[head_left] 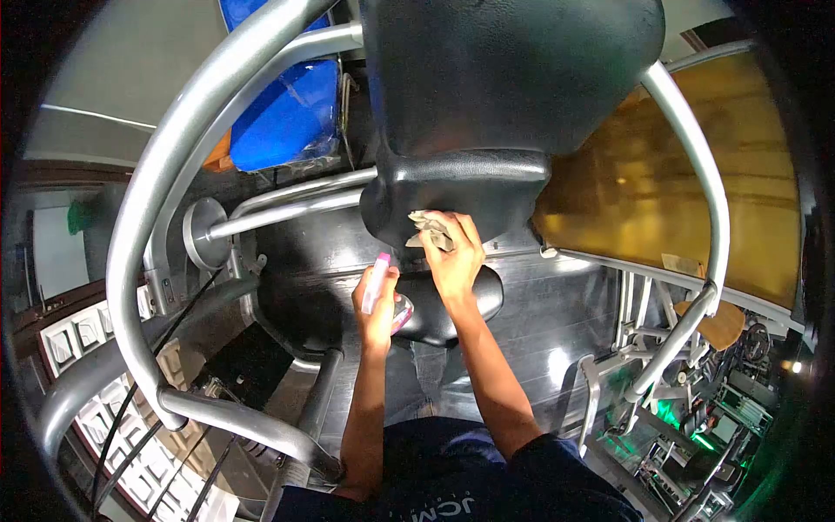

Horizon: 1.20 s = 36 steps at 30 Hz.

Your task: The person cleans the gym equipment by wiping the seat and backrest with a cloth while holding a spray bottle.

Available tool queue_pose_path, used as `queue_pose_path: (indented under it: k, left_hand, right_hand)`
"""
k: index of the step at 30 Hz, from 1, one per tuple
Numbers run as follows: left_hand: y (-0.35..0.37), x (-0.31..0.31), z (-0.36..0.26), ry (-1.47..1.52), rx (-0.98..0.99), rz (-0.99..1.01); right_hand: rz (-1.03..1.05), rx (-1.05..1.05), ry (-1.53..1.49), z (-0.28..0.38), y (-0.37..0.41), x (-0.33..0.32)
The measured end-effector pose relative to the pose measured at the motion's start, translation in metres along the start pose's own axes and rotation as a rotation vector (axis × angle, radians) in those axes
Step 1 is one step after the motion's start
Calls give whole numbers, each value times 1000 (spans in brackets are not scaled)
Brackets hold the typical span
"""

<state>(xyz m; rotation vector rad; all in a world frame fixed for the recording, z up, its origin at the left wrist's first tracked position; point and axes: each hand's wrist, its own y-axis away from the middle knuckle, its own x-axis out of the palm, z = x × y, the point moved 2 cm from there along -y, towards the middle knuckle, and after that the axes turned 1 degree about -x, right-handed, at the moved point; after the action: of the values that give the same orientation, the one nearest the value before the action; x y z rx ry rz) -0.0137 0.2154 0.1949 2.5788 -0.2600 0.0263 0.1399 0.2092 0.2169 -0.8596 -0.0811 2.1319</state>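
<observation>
My left hand (377, 317) is wrapped round a spray bottle (378, 283) with a pink and white sprayer head; its lower part is mostly covered by my fingers. My right hand (457, 261) pinches a crumpled, light-coloured cloth (432, 230). Both hands are in front of a black padded seat (470, 187) of a gym machine, with the cloth right by its surface; whether it touches cannot be made out. Above that seat stands a large black pad (513, 78). Below my hands is a smaller black pad (478, 296).
Thick grey tubular frames (130, 235) curve round on the left, and another tube (709, 174) on the right. A blue chair (287, 113) stands at the upper left. A yellowish panel (678, 174) is at the right, with more gym equipment (696, 418) below it.
</observation>
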Motion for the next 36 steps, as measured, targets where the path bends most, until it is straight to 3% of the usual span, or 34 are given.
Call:
queue_pose_path:
  k: [7, 12, 17, 25, 28, 36]
  left_hand:
    - [0, 3, -4, 56, -12, -3]
    - [1, 4, -4, -16, -9, 8]
    - [3, 7, -2, -32, -7, 18]
    - [-5, 13, 2, 2, -21, 74]
    - [-7, 18, -4, 33, -82, 32]
    - [-4, 28, 2, -95, -74, 116]
  right_hand:
    - [175, 72, 171, -33, 22, -4]
    - [86, 133, 131, -29, 1, -23]
    - [-77, 50, -10, -9, -20, -30]
    - [72, 68, 162, -47, 15, -20]
    - [35, 213, 108, -60, 17, -31]
    - [-88, 137, -21, -28, -20, -49]
